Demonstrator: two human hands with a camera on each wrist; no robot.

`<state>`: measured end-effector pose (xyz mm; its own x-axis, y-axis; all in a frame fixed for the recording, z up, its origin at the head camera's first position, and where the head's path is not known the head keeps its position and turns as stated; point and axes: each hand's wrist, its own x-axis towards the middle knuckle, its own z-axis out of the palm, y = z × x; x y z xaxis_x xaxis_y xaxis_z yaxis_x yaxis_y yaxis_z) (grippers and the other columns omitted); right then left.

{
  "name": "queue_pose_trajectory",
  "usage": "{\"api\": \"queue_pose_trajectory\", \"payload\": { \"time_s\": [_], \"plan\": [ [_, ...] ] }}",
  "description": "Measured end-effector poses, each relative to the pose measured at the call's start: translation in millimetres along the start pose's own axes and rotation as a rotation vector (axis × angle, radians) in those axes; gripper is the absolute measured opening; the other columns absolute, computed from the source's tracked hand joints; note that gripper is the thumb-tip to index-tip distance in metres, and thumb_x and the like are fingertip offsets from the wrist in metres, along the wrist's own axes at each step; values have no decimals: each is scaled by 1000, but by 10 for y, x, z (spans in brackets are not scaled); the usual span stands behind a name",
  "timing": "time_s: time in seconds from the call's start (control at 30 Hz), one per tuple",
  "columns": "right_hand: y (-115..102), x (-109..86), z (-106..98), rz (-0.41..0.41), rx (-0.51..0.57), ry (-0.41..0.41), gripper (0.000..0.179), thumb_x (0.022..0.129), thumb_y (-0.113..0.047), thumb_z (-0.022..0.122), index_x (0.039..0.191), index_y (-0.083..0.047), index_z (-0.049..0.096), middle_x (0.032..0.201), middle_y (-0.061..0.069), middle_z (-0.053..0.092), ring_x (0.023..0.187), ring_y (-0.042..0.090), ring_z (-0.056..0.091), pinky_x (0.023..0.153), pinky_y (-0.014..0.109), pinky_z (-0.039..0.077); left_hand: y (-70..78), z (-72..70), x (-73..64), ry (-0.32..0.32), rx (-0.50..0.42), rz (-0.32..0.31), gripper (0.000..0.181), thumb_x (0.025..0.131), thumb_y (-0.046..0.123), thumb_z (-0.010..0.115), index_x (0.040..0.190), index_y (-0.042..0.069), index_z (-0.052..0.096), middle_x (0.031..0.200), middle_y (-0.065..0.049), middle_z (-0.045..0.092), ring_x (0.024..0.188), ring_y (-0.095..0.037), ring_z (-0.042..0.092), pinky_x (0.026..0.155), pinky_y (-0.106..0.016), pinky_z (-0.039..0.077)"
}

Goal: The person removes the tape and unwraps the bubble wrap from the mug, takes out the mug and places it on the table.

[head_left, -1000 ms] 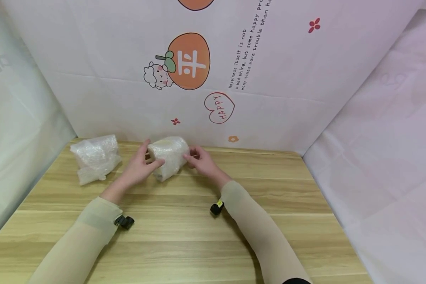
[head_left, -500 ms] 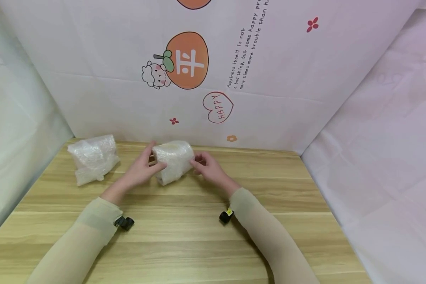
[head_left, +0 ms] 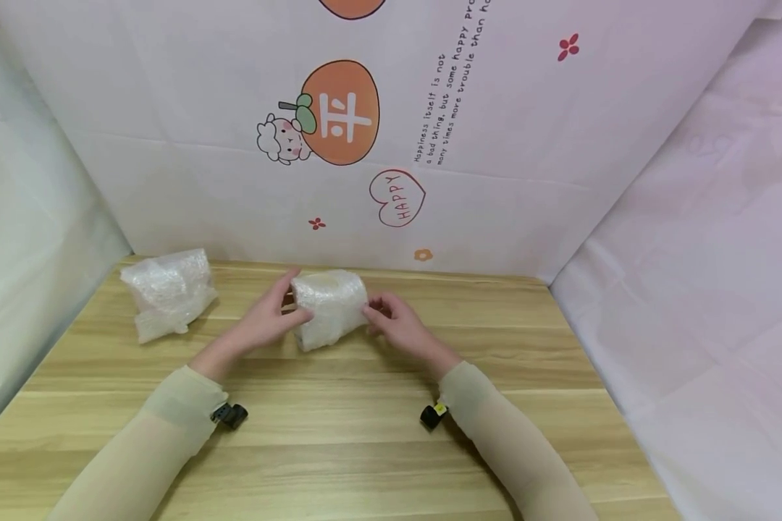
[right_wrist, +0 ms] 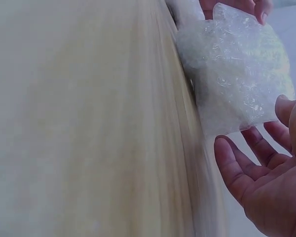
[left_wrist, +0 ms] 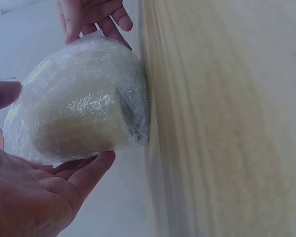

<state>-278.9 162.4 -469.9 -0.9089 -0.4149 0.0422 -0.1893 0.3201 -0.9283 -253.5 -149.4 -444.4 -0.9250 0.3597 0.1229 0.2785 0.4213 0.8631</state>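
A bubble-wrapped package [head_left: 331, 307], rounded and whitish, is between my two hands on the wooden table. Through the wrap, the left wrist view shows a yellowish rounded form; what it is stays hidden. My left hand [head_left: 268, 316] grips the left end, thumb in front and fingers reaching behind. At the opposite end my right hand [head_left: 400, 327] pinches the edge of the wrap between thumb and fingers. In the right wrist view, the right fingers [right_wrist: 232, 165] curve beside the flat end of the wrap. A second bubble-wrapped package [head_left: 171, 293] lies to the left, away from both hands.
The wooden table [head_left: 339, 449] ends at a white printed backdrop [head_left: 495, 217] just behind the packages. White fabric walls [head_left: 704, 304] rise at both sides. A small black camera hangs at each sleeve cuff.
Both hands have moved the nearer package right and slightly toward me. The right arm shifted right along with it. The other package stays in its place; the head view has turned slightly.
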Motion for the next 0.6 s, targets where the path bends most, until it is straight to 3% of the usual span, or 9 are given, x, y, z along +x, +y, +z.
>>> {"api": "queue_pose_trajectory", "payload": {
  "time_s": [0.1, 0.6],
  "plan": [
    [-2, -70, -19, 0, 10, -2, 32, 116, -28, 63, 137, -4, 65, 124, 13, 69, 105, 37, 74, 89, 45, 65, 3, 29, -3, -17, -5, 6, 99, 107, 27, 73, 177, 1, 7, 173, -37, 27, 154, -57, 41, 125, -64, 37],
    [-9, -419, -137, -27, -67, -37, 24, 117, -27, 61, 130, -7, 65, 109, 14, 70, 99, 36, 72, 86, 50, 64, 86, 165, -63, -94, -49, 56, 100, 105, 23, 74, 177, 1, 8, 172, -35, 32, 153, -54, 43, 121, -62, 44]
  ]
}}
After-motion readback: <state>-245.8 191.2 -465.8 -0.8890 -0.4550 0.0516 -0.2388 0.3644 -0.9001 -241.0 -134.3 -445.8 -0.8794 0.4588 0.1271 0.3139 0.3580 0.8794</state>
